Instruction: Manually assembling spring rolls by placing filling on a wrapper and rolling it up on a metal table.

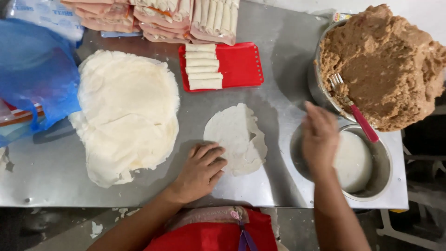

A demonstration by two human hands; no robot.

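I take the single round wrapper (234,137) in the middle of the steel tabletop (260,190) as my landmark. My left hand (200,169) lies flat and open on its near-left edge, gripping nothing. My right hand (319,139) hovers to its right over the rim of the small bowl of white paste (355,160); it is blurred, so I cannot tell how far open it is. The wrapper lies bare, with no filling on it. Beyond it, five finished rolls (202,66) sit on a red tray (241,65). Left of it waits a thick wrapper stack (127,116); to its far right, a heaped filling bowl (385,65) with a fork (353,109).
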